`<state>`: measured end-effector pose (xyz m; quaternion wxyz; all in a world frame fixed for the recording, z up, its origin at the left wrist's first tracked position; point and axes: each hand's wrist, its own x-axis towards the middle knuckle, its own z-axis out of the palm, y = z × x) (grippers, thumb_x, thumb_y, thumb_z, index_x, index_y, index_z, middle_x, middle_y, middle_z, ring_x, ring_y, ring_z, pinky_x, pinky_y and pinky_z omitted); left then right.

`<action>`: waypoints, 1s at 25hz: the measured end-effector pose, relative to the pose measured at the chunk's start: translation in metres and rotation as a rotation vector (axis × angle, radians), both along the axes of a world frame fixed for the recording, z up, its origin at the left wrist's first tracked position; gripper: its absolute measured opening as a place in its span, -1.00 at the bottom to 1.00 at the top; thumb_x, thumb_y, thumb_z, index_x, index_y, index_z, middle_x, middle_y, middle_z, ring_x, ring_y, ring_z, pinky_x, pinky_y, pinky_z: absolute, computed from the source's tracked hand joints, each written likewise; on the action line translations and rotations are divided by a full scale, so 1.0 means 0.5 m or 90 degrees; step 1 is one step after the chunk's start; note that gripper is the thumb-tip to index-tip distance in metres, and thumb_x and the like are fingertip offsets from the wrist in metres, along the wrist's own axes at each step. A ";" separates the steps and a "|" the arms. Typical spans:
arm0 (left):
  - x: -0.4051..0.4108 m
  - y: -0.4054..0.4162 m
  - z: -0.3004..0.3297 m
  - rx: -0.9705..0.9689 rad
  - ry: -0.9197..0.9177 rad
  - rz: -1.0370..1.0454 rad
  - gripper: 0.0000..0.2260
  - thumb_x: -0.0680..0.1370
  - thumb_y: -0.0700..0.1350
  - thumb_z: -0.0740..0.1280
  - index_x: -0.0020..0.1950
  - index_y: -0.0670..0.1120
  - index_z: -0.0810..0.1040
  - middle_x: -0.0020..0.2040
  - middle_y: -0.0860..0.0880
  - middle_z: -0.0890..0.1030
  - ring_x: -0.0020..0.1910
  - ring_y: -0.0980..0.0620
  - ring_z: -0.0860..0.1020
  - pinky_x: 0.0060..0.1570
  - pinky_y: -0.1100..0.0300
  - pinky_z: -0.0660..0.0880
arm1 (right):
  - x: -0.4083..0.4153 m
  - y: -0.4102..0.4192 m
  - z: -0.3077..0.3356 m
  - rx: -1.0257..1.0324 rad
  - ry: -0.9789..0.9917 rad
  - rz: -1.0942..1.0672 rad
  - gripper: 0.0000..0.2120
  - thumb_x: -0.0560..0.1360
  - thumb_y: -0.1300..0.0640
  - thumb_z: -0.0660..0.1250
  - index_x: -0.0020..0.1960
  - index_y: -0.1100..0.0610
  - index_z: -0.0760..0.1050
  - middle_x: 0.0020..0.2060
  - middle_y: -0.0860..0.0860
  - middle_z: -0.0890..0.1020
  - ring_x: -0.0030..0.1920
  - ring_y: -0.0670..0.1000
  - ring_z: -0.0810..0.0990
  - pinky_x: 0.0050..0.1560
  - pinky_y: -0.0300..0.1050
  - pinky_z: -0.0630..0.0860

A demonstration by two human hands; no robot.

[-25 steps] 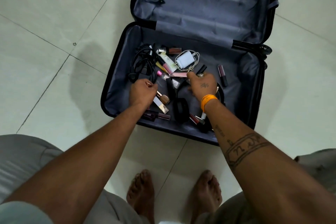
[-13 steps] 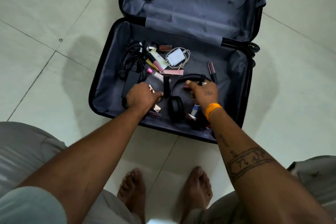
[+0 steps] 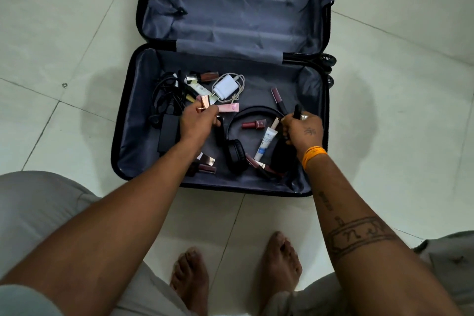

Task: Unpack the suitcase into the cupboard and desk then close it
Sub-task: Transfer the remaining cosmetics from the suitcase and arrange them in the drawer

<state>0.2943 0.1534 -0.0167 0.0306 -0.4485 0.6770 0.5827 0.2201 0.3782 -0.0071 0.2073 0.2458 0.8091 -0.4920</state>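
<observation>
Pale floor tiles point(image 3: 51, 33) with thin grout lines run under everything. The suitcase point(image 3: 133, 110) lies open flat on them, grey lining showing, its far half bare. In the near half, black cables point(image 3: 164, 92) sit leftmost. The left hand point(image 3: 196, 124) curls around a rose-gold lipstick point(image 3: 205, 101). Black headphones point(image 3: 234, 151) lie centre. The right hand point(image 3: 305, 131) grips a dark tube point(image 3: 297, 110).
</observation>
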 end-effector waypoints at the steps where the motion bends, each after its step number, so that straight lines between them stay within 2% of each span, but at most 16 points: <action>1: -0.006 0.011 0.006 0.037 0.017 -0.005 -0.95 0.55 -0.10 0.37 -0.10 -0.04 0.59 -0.44 0.04 0.61 -0.47 0.10 0.55 -0.49 0.27 0.34 | 0.008 0.000 0.004 -0.016 -0.001 -0.002 -0.93 0.41 0.17 0.39 -0.24 0.11 0.63 -0.42 0.05 0.62 -0.46 0.01 0.56 -0.49 -0.20 0.44; 4: -0.023 0.049 0.018 0.161 0.054 -0.031 -0.94 0.58 -0.11 0.35 -0.03 -0.08 0.58 -0.35 -0.06 0.64 -0.49 0.04 0.54 -0.53 0.33 0.27 | 0.026 0.005 0.012 -0.121 -0.034 -0.044 -0.95 0.45 0.18 0.38 -0.15 0.15 0.56 -0.35 0.09 0.62 -0.39 0.05 0.56 -0.49 -0.22 0.40; 6: -0.038 0.075 0.027 0.226 0.056 -0.030 -0.93 0.57 -0.11 0.35 -0.02 -0.10 0.58 -0.35 -0.08 0.64 -0.52 0.03 0.50 -0.53 0.33 0.23 | 0.025 0.010 0.024 -0.185 -0.050 -0.081 -0.89 0.44 0.16 0.36 -0.05 0.16 0.56 -0.32 0.11 0.63 -0.37 0.07 0.57 -0.48 -0.23 0.37; 11: -0.064 0.123 0.090 0.246 0.049 -0.043 -0.90 0.57 -0.11 0.32 -0.06 -0.10 0.60 -0.35 -0.07 0.64 -0.54 0.04 0.42 -0.52 0.33 0.19 | 0.006 -0.011 0.108 -0.259 -0.062 -0.103 -0.93 0.53 0.21 0.30 -0.02 0.18 0.54 -0.33 0.13 0.62 -0.44 0.06 0.61 -0.50 -0.26 0.33; 14: -0.072 0.123 0.217 0.258 0.060 -0.055 -0.83 0.55 -0.07 0.26 -0.04 -0.10 0.63 -0.31 -0.08 0.64 -0.51 0.04 0.43 -0.49 0.30 0.23 | 0.006 -0.027 0.230 -0.256 -0.085 -0.093 -0.92 0.55 0.16 0.31 -0.07 0.15 0.55 -0.26 0.16 0.63 -0.40 0.08 0.67 -0.47 -0.26 0.35; 17: -0.080 0.115 0.373 0.247 0.064 -0.059 -0.78 0.49 -0.04 0.25 -0.03 -0.10 0.64 -0.29 -0.12 0.65 -0.50 0.01 0.45 -0.51 0.30 0.26 | 0.004 -0.025 0.395 -0.270 -0.103 -0.078 -0.90 0.57 0.17 0.30 0.01 0.17 0.56 -0.27 0.13 0.63 -0.42 0.03 0.67 -0.43 -0.24 0.36; 20: -0.079 0.127 0.519 0.208 0.054 -0.065 -0.82 0.60 -0.11 0.28 0.01 -0.14 0.65 -0.27 -0.15 0.67 -0.49 0.01 0.47 -0.49 0.28 0.29 | 0.007 -0.015 0.547 -0.309 -0.096 -0.092 -0.88 0.56 0.21 0.28 0.04 0.19 0.57 -0.24 0.12 0.64 -0.39 0.01 0.63 -0.40 -0.24 0.41; 25: -0.071 0.181 0.777 0.159 0.051 -0.116 -0.73 0.63 -0.12 0.36 0.08 -0.37 0.57 -0.26 -0.22 0.66 -0.52 0.05 0.42 -0.50 0.24 0.29 | 0.024 0.027 0.814 -0.347 -0.100 -0.143 -0.89 0.56 0.26 0.28 0.01 0.24 0.57 -0.20 0.18 0.61 -0.22 0.10 0.60 -0.45 -0.24 0.49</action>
